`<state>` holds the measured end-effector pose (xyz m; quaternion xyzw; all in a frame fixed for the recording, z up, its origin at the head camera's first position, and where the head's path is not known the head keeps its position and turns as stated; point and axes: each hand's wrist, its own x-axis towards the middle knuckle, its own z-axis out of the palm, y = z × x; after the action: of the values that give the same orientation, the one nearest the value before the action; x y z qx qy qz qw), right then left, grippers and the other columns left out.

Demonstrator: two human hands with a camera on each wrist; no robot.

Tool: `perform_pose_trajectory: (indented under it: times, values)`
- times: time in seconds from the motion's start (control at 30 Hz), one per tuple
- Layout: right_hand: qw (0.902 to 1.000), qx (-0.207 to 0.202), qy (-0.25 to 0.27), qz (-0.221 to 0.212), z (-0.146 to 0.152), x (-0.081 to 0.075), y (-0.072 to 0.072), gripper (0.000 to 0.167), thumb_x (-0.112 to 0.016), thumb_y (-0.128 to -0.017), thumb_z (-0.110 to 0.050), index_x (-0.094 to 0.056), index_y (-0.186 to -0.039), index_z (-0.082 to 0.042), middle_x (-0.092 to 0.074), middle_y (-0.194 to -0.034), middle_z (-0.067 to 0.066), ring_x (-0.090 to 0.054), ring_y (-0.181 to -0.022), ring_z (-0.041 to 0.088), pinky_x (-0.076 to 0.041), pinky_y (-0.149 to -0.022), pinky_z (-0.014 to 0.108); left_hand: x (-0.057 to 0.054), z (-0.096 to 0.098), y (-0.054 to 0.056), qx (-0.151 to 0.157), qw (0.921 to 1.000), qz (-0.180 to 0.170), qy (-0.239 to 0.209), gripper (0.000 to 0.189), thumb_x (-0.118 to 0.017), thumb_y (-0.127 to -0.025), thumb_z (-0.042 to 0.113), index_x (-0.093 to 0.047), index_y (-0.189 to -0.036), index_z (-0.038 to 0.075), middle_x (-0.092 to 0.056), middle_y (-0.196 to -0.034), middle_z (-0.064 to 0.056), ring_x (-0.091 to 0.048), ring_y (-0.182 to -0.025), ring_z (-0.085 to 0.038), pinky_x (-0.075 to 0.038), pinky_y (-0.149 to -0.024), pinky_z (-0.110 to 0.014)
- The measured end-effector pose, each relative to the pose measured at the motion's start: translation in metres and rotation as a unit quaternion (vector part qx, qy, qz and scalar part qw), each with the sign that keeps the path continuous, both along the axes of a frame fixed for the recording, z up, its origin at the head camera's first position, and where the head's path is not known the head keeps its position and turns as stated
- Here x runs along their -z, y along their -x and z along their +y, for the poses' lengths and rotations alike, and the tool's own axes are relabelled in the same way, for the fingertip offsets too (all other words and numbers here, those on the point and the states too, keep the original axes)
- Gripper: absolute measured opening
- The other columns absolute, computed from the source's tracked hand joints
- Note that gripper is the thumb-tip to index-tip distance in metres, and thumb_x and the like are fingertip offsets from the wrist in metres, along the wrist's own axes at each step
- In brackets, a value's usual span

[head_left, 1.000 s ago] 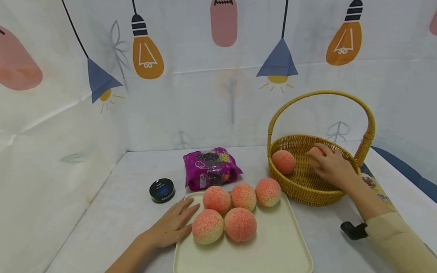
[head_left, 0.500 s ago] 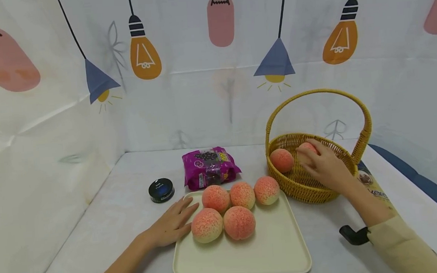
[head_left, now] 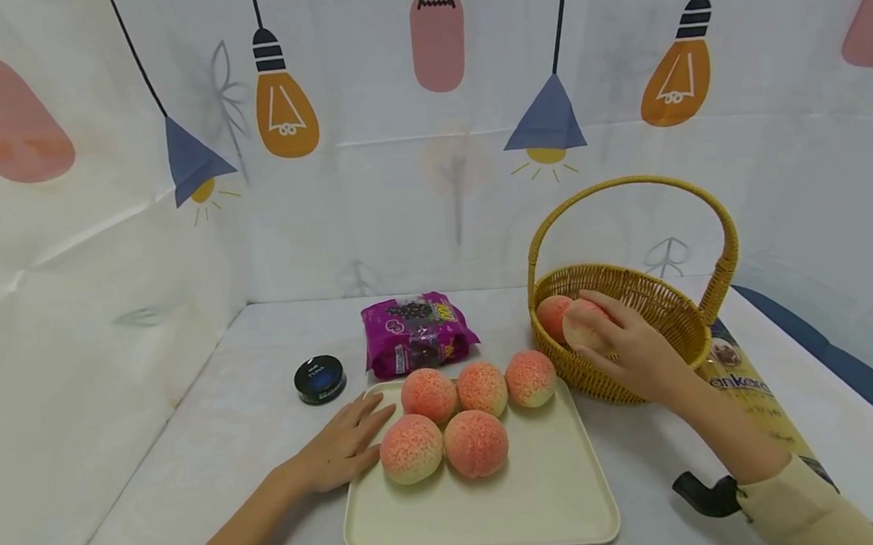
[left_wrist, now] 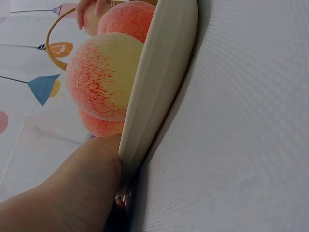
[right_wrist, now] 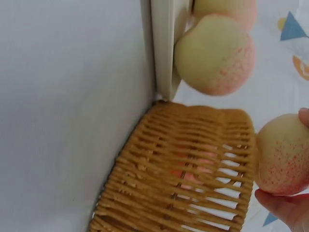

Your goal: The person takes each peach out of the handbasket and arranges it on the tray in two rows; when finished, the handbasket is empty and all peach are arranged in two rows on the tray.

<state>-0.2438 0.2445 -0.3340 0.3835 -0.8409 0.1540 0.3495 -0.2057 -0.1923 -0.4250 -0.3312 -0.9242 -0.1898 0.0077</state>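
My right hand grips a peach over the left side of the wicker basket. In the right wrist view that held peach is level with the basket's rim, thumb beneath it. Another peach lies inside the basket, partly behind the held one. My left hand rests with its fingers spread on the left rim of the cream tray. Several peaches sit grouped on the tray's back and left part, the closest to my left hand being a pale-sided peach, large in the left wrist view.
Behind the tray lies a purple snack bag, with a round dark tin to its left. A yellow printed package lies right of the basket, partly under my right forearm. The basket's tall handle arches above it.
My right hand has lifted a peach from the basket's right side and carried it left, towards the tray. The head view has shifted slightly; my left hand stays on the tray rim.
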Motion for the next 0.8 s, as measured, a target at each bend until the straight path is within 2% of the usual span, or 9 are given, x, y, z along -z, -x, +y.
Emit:
perform_pose_trajectory:
  times: [0.07,0.17,0.23,0.37,0.5,0.63,0.8]
  values:
    - [0.9999,-0.010,0.000,-0.008,-0.004,0.000,-0.004,0.048,-0.049,-0.091,-0.046,-0.056,-0.119,-0.009,-0.047,-0.127,0.018,-0.050,-0.109,0.034,-0.045,-0.088,0.042,0.000,0.000,0.000,0.001,1.0000,0.000,0.001,0.054,-0.046,-0.093,0.030,-0.035,-0.141,0.008,-0.024,-0.146,-0.021,-0.018,-0.133,-0.041,-0.020,-0.103,-0.058]
    - [0.9992,-0.021,-0.002,-0.033,-0.010,0.002,-0.010,0.043,-0.063,-0.086,-0.034,-0.055,-0.122,-0.012,-0.045,-0.129,0.016,-0.049,-0.111,0.029,-0.044,-0.091,0.033,-0.001,0.000,-0.001,0.001,1.0000,0.000,0.001,0.054,-0.046,-0.093,0.029,-0.035,-0.141,0.008,-0.024,-0.146,-0.022,-0.018,-0.133,-0.041,-0.020,-0.103,-0.058]
    - [0.9985,-0.026,-0.006,-0.049,-0.014,0.003,-0.014,0.047,-0.070,-0.081,-0.026,-0.054,-0.124,-0.013,-0.044,-0.130,0.016,-0.050,-0.111,0.028,-0.045,-0.089,0.031,-0.001,0.000,-0.001,0.001,1.0000,-0.002,-0.001,0.054,-0.045,-0.094,0.029,-0.035,-0.141,0.008,-0.023,-0.146,-0.022,-0.017,-0.133,-0.041,-0.019,-0.103,-0.058]
    - [0.9965,-0.039,-0.017,-0.072,-0.023,0.007,-0.022,0.055,-0.075,-0.075,-0.018,-0.052,-0.125,-0.015,-0.044,-0.130,0.013,-0.052,-0.108,0.026,-0.050,-0.080,0.040,-0.001,0.000,-0.001,0.002,1.0000,-0.001,-0.001,0.054,-0.045,-0.094,0.030,-0.034,-0.141,0.008,-0.023,-0.146,-0.022,-0.017,-0.133,-0.041,-0.020,-0.103,-0.058]
    - [0.9946,-0.057,-0.032,-0.080,-0.032,0.011,-0.029,0.059,-0.077,-0.073,-0.016,-0.051,-0.126,-0.017,-0.044,-0.130,0.009,-0.051,-0.108,0.023,-0.049,-0.080,0.040,0.000,-0.001,0.001,0.002,1.0000,0.003,0.002,0.054,-0.045,-0.094,0.030,-0.034,-0.142,0.008,-0.023,-0.146,-0.021,-0.017,-0.133,-0.041,-0.020,-0.103,-0.058]
    - [0.9943,-0.071,-0.042,-0.068,-0.037,0.014,-0.036,0.053,-0.073,-0.078,-0.023,-0.052,-0.125,-0.017,-0.044,-0.131,0.010,-0.050,-0.111,0.024,-0.049,-0.082,0.041,-0.001,-0.001,0.000,0.001,1.0000,0.003,-0.001,0.054,-0.046,-0.093,0.029,-0.035,-0.141,0.008,-0.023,-0.146,-0.022,-0.017,-0.133,-0.042,-0.019,-0.103,-0.058]
    - [0.9944,-0.076,-0.038,-0.064,-0.042,0.017,-0.045,0.044,-0.055,-0.089,-0.042,-0.054,-0.125,-0.016,-0.047,-0.130,0.012,-0.052,-0.109,0.023,-0.051,-0.079,0.037,0.000,0.000,0.000,0.001,1.0000,-0.001,-0.004,0.054,-0.045,-0.093,0.030,-0.035,-0.141,0.008,-0.023,-0.146,-0.022,-0.017,-0.133,-0.042,-0.019,-0.103,-0.058]
